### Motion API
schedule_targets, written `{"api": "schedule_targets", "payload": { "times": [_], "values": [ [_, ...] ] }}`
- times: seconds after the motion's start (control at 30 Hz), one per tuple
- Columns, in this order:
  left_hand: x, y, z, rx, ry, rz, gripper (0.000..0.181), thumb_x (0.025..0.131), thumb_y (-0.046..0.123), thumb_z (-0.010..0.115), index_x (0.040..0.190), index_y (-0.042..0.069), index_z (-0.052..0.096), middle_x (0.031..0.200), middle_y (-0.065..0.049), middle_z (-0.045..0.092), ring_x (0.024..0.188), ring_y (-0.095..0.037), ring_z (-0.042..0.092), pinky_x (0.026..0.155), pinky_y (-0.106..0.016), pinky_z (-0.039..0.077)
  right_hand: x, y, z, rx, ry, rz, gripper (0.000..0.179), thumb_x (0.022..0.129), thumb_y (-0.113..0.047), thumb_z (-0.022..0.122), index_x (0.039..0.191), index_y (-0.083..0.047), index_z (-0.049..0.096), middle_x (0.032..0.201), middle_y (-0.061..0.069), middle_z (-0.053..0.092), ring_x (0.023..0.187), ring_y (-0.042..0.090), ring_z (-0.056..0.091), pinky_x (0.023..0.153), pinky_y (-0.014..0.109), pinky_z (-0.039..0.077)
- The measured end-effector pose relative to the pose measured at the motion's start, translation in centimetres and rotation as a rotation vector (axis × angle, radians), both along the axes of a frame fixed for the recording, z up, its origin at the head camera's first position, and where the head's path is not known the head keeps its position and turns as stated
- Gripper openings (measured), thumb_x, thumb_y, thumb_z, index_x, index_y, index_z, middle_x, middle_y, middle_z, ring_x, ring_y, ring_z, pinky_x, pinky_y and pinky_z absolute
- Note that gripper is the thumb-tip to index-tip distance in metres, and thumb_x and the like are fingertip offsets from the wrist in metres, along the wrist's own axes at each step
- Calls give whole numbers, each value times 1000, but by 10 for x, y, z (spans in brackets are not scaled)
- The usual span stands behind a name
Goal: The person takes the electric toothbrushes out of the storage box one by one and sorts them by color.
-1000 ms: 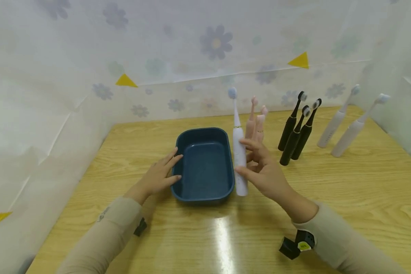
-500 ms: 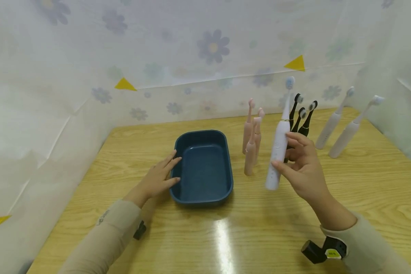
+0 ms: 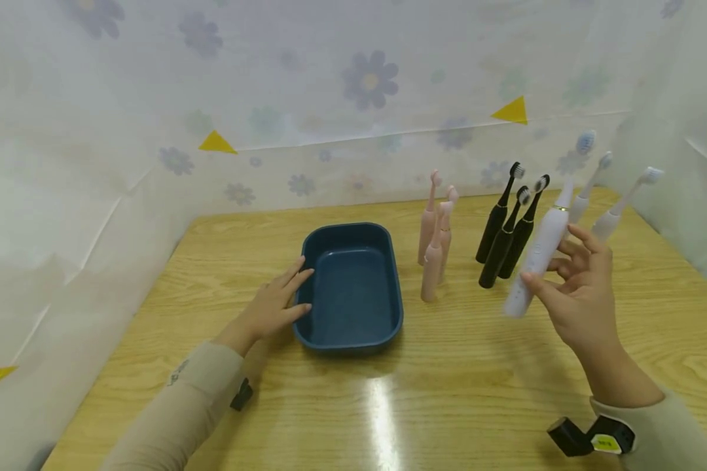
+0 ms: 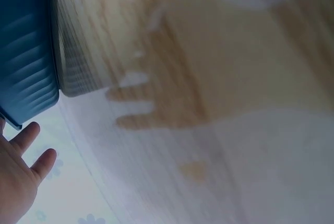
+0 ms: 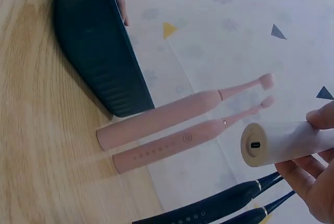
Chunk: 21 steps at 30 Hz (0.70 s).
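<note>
My right hand [image 3: 583, 294] pinches a white electric toothbrush [image 3: 539, 252] by its handle between thumb and fingers. The brush tilts with its blue-white head up to the right, and its base, with a small socket, shows in the right wrist view above the table. Behind it stand two more white electric toothbrushes [image 3: 607, 226], partly hidden by the hand and the held brush. My left hand [image 3: 271, 301] rests with fingers spread on the left rim of a dark blue basin [image 3: 353, 347]. In the left wrist view its fingers [image 4: 44, 164] lie by the basin's edge.
Several black electric toothbrushes [image 3: 497, 252] stand in a cluster left of the held one. Nearer the basin, several pink electric toothbrushes [image 3: 431, 271] stand upright. The wooden table [image 3: 459, 392] is bounded by a flower-patterned cloth [image 3: 306, 78] at the back and sides.
My right hand has carried the white toothbrush from beside the basin to the right, past the pink and black brushes, and it now tilts more. The left hand stays on the basin.
</note>
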<state>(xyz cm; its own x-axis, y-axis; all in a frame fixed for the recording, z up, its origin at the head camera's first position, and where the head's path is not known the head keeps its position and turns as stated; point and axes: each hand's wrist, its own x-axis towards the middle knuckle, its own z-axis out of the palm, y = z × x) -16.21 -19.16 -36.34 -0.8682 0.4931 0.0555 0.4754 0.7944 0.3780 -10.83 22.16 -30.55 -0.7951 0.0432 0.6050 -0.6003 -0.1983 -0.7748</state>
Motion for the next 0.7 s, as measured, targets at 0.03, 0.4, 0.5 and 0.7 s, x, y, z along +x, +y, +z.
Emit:
{"api": "schedule_targets", "payload": {
  "times": [0.03,0.4,0.5,0.7],
  "values": [
    [0,0,0,1,-1,0,61,87,38,45,138,14,21,144,-2,4,124,-33,20,86,-63,18,0,3,-1,8,-8,-22,66,72,21,52,128,-6,28,112,10,42,83,13,49,64,17,46],
    [-1,2,0,3,-13,0,62,87,40,44,138,14,22,144,1,3,125,-31,19,88,-62,18,-8,35,-16,40,-176,-297,68,67,27,50,124,-6,35,108,6,41,83,9,49,68,11,42],
    [0,2,-1,1,-11,-3,61,87,40,43,138,14,21,144,0,3,125,-31,19,88,-61,19,-12,45,-19,92,-253,-365,65,69,23,52,124,-8,36,105,3,39,82,7,49,65,10,42],
    [0,1,-1,7,-8,-2,61,87,39,43,138,14,21,144,-1,3,125,-31,19,88,-61,19,-22,63,-29,367,-385,-551,52,76,9,57,119,-15,40,99,-8,40,81,0,46,64,6,39]
  ]
}}
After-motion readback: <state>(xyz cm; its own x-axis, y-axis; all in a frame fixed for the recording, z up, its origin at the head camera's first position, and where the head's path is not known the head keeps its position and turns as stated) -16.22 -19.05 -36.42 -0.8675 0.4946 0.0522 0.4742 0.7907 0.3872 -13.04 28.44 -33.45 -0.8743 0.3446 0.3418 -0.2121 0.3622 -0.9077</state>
